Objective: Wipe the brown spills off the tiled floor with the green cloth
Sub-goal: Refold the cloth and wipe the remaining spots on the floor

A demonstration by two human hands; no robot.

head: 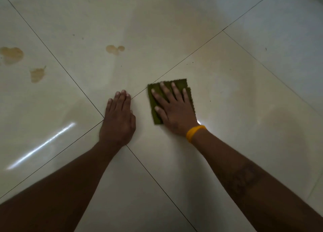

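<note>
Head view: we press our right hand (172, 109) flat, fingers spread, on the green cloth (157, 96) lying on the tiled floor (227, 92) beside a grout line. Our left hand (118, 116) rests flat on the floor just beside it, holding nothing. Brown spills (114, 49) sit farther off to the left, apart from the cloth.

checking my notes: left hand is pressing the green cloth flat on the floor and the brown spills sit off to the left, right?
Not quite: the head view shows the right hand pressing the green cloth flat. The left hand rests on bare tile. The brown spills do sit off to the left.
</note>
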